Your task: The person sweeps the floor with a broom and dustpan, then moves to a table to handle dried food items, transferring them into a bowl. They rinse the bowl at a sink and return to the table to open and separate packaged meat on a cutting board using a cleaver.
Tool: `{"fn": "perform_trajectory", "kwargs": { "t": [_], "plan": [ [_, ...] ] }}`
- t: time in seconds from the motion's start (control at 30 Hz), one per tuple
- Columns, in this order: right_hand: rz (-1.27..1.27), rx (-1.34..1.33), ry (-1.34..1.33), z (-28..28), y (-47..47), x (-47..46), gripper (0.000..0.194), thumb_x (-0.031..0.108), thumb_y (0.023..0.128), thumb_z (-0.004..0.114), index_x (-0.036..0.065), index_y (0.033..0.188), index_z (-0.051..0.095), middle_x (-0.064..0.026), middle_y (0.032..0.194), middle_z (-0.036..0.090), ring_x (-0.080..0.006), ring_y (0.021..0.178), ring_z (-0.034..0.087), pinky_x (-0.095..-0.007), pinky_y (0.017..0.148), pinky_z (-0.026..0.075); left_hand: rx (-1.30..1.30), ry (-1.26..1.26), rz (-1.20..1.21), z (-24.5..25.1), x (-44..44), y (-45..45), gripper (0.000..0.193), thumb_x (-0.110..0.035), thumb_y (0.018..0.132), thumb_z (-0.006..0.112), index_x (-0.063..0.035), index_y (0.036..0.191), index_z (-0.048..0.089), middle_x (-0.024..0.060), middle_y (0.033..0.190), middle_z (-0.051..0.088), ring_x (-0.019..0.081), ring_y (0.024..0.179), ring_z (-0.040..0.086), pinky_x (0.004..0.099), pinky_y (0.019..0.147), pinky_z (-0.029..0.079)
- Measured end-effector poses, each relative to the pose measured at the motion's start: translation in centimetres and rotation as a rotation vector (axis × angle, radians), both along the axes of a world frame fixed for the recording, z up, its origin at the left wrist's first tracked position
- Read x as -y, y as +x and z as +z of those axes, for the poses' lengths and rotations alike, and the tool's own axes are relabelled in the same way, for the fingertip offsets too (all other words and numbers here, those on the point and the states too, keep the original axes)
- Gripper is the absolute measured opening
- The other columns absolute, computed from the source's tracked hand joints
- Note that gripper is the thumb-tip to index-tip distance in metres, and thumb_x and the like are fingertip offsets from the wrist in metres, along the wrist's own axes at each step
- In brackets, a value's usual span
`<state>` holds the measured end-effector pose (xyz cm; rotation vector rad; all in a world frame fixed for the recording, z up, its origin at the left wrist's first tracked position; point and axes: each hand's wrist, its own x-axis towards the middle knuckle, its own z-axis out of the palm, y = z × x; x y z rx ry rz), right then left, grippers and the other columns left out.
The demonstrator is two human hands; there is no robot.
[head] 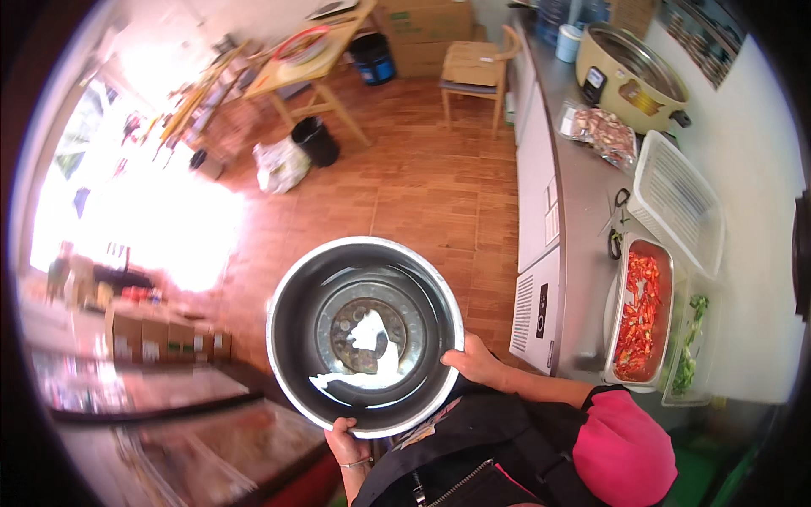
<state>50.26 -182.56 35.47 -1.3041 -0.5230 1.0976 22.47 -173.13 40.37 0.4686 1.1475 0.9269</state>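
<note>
Between my two hands I carry a large round metal pot with a pale rim and dark inner walls. Liquid with bright reflections covers its bottom. My left hand grips the near rim, thumb over the edge and fingers hidden beneath. On the right side of the rim, my right hand holds on with its thumb on top. The pot is in front of my dark apron, above the tiled floor.
Along the right runs a steel counter bearing a cooker, bagged meat, scissors, a white basket, a tray of red chillies and a tub of greens. A wooden table, bin and chair stand ahead.
</note>
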Motion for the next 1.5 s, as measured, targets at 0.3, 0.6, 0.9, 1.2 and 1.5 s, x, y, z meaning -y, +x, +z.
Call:
{"fn": "perform_trajectory", "kwargs": {
  "t": [0.3,0.6,0.9,1.2,1.5],
  "plan": [
    [-0.238,0.155,-0.183,1.8,14.2,-21.1,0.025,0.011,0.078,0.062,-0.005,0.097,0.065,-0.0125,0.079,0.068,-0.0206,0.076,0.066,-0.0375,0.066,0.05,-0.041,0.089,-0.182,-0.2,-27.2,18.2,0.039,0.008,0.065,0.053,0.0022,0.103,0.06,0.0064,0.09,0.063,0.0206,0.083,0.062,0.0318,0.078,0.052],
    [-0.275,0.211,-0.419,0.2,34.0,-40.0,0.012,0.007,0.079,0.062,-0.001,0.085,0.068,-0.0085,0.07,0.061,-0.017,0.067,0.057,-0.0343,0.057,0.041,-0.048,0.01,-0.315,-2.4,-50.7,37.5,0.041,0.01,0.067,0.056,0.0035,0.108,0.061,0.0109,0.098,0.066,0.0251,0.091,0.064,0.0347,0.082,0.053],
    [-0.231,0.759,-0.411,2.1,52.0,-58.3,0.018,0.012,0.086,0.059,-0.004,0.093,0.065,-0.0189,0.09,0.059,-0.0304,0.095,0.056,-0.0398,0.082,0.044,-0.016,0.059,-0.478,-2.2,-73.5,60.7,0.032,0.008,0.072,0.057,0.0025,0.103,0.063,0.0069,0.09,0.065,0.0191,0.082,0.061,0.0303,0.072,0.049],
    [-0.612,0.079,-0.247,2.9,75.4,-77.8,0.021,0.012,0.079,0.061,-0.003,0.094,0.06,-0.0104,0.103,0.057,-0.0207,0.093,0.056,-0.0315,0.081,0.045,-0.012,0.127,-0.481,0.9,-92.6,83.8,0.037,0.003,0.073,0.06,0.0006,0.11,0.06,0.0063,0.092,0.065,0.0192,0.084,0.06,0.0311,0.072,0.049],
    [-0.408,0.13,-0.273,3.5,97.0,-99.4,0.02,0.016,0.078,0.064,-0.001,0.087,0.059,-0.0064,0.088,0.053,-0.0172,0.083,0.052,-0.031,0.074,0.042,-0.025,0.057,-0.37,-0.1,-109.3,100.7,0.042,0.005,0.076,0.056,-0.0005,0.117,0.057,0.01,0.098,0.064,0.0237,0.086,0.065,0.0367,0.07,0.056]
  ]
}}
